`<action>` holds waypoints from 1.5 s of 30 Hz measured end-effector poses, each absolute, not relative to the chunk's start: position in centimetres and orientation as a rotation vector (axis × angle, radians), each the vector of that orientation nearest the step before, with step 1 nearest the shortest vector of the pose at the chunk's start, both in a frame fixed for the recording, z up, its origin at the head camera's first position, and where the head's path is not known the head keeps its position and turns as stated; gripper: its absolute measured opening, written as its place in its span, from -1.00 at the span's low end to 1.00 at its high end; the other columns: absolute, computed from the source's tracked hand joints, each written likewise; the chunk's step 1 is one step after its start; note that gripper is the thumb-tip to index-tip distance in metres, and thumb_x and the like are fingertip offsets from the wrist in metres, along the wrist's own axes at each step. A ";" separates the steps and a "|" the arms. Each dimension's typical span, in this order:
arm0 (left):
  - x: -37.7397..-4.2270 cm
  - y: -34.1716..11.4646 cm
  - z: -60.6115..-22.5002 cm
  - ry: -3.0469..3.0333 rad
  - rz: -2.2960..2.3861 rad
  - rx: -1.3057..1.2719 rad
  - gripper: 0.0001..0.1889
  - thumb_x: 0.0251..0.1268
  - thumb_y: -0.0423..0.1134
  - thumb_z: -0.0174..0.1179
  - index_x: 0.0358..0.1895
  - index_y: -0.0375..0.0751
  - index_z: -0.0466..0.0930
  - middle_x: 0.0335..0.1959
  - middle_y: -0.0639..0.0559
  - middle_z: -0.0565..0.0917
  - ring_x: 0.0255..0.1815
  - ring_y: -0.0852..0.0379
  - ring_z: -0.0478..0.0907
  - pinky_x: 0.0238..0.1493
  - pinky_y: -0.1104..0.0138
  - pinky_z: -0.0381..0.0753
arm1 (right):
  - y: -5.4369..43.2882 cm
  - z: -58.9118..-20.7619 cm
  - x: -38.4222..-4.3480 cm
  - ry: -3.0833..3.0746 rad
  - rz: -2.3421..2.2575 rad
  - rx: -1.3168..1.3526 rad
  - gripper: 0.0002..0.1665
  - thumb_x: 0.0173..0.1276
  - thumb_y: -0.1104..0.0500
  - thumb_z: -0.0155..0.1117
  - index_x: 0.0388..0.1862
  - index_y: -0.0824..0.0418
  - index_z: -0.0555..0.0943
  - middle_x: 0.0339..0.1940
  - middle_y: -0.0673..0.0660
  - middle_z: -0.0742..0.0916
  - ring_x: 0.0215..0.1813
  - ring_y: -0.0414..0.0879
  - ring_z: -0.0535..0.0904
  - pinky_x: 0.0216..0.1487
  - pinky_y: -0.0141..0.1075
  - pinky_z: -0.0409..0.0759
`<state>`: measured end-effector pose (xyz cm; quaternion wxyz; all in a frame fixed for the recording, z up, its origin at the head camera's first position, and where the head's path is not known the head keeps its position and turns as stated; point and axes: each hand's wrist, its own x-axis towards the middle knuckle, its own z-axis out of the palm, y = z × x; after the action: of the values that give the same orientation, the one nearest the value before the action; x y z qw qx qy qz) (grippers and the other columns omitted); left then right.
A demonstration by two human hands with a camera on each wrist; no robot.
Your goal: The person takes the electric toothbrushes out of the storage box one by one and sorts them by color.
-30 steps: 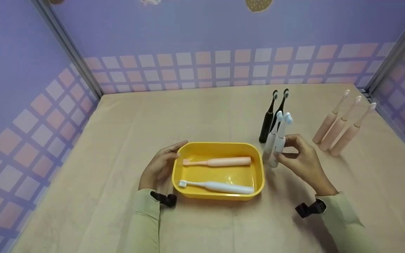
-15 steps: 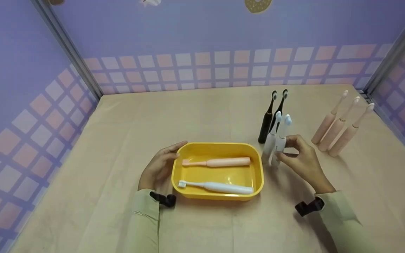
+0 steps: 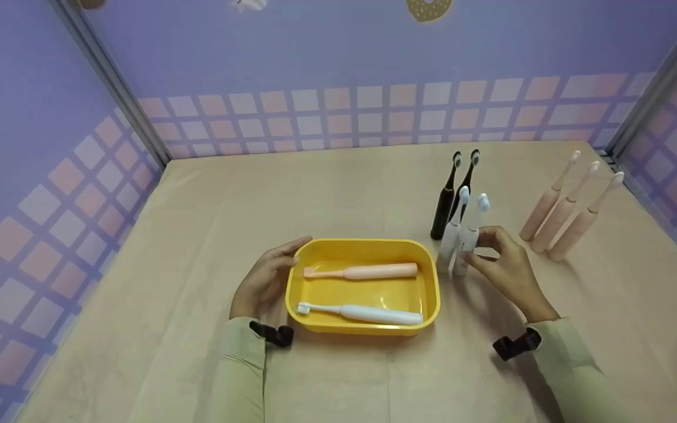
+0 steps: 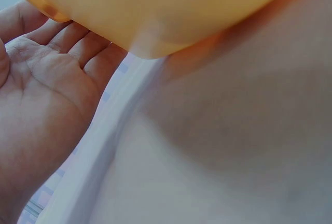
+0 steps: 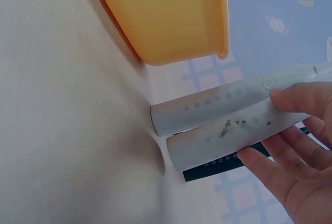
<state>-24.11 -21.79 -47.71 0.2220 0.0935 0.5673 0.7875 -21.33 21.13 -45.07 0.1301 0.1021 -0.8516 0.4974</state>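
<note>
In the head view my left hand rests on the left end of a yellow bin. Its fingers lie fairly straight along the wall in the left wrist view. Inside the bin lie a peach electric toothbrush and a white electric toothbrush, their heads to the left. To the bin's right, my right hand pinches an upright white electric toothbrush by its handle, between thumb and fingers. A second white electric toothbrush stands close beside it, nearer the bin.
Two black electric toothbrushes stand behind the white pair. Three pink electric toothbrushes stand in a slanting row farther right. A cloth-covered table lies beneath everything, with patterned walls at the back and sides.
The white toothbrush in my right hand has shifted slightly right, and the gap to its white neighbour has widened. My left hand has stayed at the bin.
</note>
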 end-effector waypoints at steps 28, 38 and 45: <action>-24.2 -21.8 -47.8 1.583 2.176 0.253 -0.43 0.40 -0.46 -0.15 0.48 -0.23 0.15 0.45 -0.10 0.29 0.38 -0.01 0.34 0.34 0.21 0.41 | 21.2 -45.4 -21.7 -2.507 1.439 0.294 -0.50 0.22 0.26 0.38 0.09 0.35 0.45 -0.02 0.28 0.68 -0.09 -0.47 0.51 0.20 0.01 0.53; -24.0 -21.9 -47.7 1.616 2.135 0.301 -0.43 0.44 -0.40 -0.16 0.50 -0.22 0.08 0.49 -0.11 0.21 0.41 -0.03 0.31 0.36 0.16 0.37 | 21.4 -45.4 -21.6 -2.536 1.442 0.293 -0.45 0.24 0.20 0.36 0.17 0.34 0.45 0.00 0.27 0.68 -0.04 -0.41 0.52 0.18 0.00 0.55; -24.0 -21.9 -47.7 1.597 2.151 0.270 -0.44 0.44 -0.42 -0.16 0.49 -0.21 0.12 0.48 -0.11 0.24 0.43 -0.06 0.27 0.38 0.14 0.34 | 21.5 -45.2 -21.5 -2.510 1.465 0.291 -0.42 0.25 0.18 0.37 0.20 0.32 0.44 -0.02 0.23 0.67 -0.06 -0.46 0.52 0.00 -0.53 0.58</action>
<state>-24.01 -21.88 -47.70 0.2229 0.0976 0.5782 0.7788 -21.49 21.52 -45.21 0.1101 0.0992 -0.8542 0.4984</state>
